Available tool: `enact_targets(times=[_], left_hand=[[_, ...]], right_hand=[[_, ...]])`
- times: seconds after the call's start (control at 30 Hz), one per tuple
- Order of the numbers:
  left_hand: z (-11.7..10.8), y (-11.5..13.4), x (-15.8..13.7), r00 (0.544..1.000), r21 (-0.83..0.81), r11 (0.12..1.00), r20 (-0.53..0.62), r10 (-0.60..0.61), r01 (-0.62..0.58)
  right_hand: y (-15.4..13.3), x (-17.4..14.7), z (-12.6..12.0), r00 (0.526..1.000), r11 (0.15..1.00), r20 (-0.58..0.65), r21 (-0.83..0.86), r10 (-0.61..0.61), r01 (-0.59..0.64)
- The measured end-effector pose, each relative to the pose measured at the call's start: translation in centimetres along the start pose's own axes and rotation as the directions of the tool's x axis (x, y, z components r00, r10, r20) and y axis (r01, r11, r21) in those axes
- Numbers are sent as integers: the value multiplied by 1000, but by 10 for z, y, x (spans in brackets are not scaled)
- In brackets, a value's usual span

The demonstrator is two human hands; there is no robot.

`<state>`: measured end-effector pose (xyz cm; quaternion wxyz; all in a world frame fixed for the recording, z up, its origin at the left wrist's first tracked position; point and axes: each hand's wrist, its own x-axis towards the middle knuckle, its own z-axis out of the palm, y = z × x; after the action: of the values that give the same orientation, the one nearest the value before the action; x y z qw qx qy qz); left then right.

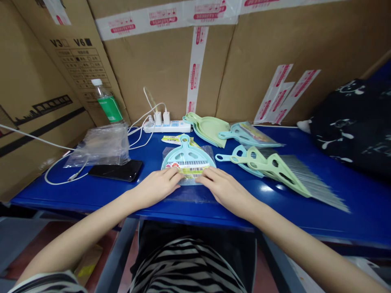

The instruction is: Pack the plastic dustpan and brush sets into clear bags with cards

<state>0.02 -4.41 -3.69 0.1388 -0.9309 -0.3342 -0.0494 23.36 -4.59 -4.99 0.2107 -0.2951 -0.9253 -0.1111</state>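
A light blue dustpan with a small brush (185, 154) lies flat on a clear plastic bag (195, 195) in front of me. Across its lower part is a printed label card (191, 170) in white and yellow. My left hand (161, 183) is at the left end of the card, its fingers bent and pressed together on it. At the right end, my right hand (218, 185) grips the card with curled fingers, the thumb tucked low. Both hands rest near the table's front edge. Whether the bag's film covers the dustpan is hard to make out.
Green and blue dustpans (210, 128) lie at the back, beside a bagged dustpan set (252, 136). Several small brushes (275, 171) overlap at the right. More label cards (171, 139) lie behind. At left are plastic bags (104, 144), a phone (117, 170), a bottle (108, 103) and a power strip (174, 127).
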Motion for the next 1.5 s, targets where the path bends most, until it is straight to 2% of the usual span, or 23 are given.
enact_targets(times=[0.1, 0.3, 0.47, 0.63, 0.87, 1.07, 1.2, 1.33, 1.5], left_hand=[[0, 1, 0, 999, -10, 1000, 32, 2, -1], [1, 1, -3, 996, 26, 999, -72, 42, -40], [2, 1, -6, 996, 89, 994, -63, 66, -60], [0, 0, -10, 996, 108, 992, -52, 66, -61], [-4, 0, -18, 1000, 4, 1000, 13, 9, -9], [-4, -5, -30, 995, -156, 988, -96, -34, 18], [-6, -8, -35, 996, -236, 971, -78, -43, 24], [-13, -10, -39, 998, -242, 970, -39, -40, 29], [-20, -12, -42, 999, -217, 976, -8, 32, -33]], right_hand=[[-1, -2, 0, 1000, 1000, -7, 1, -8, 8], [1, -7, 3, 999, 999, -40, 29, -21, 23], [1, -13, 2, 999, 999, -30, 27, -18, 19], [-2, -17, -6, 1000, 998, -2, -50, 28, -28], [0, -18, -13, 999, 999, 9, -33, 32, -32], [1, -21, -16, 997, 999, 62, -2, 46, -46], [8, -26, -21, 993, 995, 108, 88, 40, -50], [14, -31, -27, 992, 991, 127, 134, 0, -17], [10, -31, -35, 989, 993, 150, 119, 5, -24]])
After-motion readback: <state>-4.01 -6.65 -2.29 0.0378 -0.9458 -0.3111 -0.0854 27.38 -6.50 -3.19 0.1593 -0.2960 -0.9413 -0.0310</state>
